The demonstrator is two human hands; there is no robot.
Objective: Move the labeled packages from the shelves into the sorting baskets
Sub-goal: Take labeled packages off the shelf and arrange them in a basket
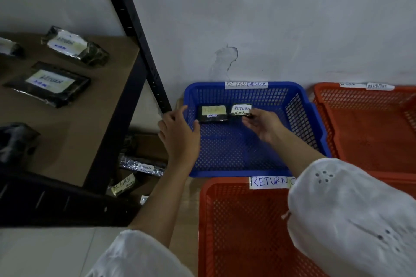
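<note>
Blue basket (301, 105) sits mid-frame against the wall, w/ a paper tag "RETURN OVERDUE" (246, 85) on its back rim. Two small dark pkgs are inside, at the back, side by side and nearly touching.

- Yellow-label pkg (213, 113): lies flat on the basket floor, label up, long axis left-right across the frame.
- White-label pkg (241, 109): just right of it, label up, "RETURN" reading upright to the camera, long axis also left-right. Can't tell if it rests on the floor or is held just above.

Right hand (263, 126) reaches in from lower right, thumb and fingertips pinched on the white-label pkg's right end. Left hand (177, 132) is at the basket's left wall, fingers loose and apart, holding nothing; thumb tip is just beside the yellow-label pkg's lower left corner. Both arms are in white sleeves.

Shelf (90, 108) fills the left side of the frame, brown board in a black frame. Two labelled pkgs lie on it, upper left: one (72, 46) w/ long axis running down to the right, and one (49, 83) below it. More pkgs sit on the lower level, e.g. a foil one (141, 166).

Near red basket (202, 220) at bottom centre is tagged "RETURN"; the rest is hidden by the sleeve. Far red basket (360, 123) is at the right edge.
</note>
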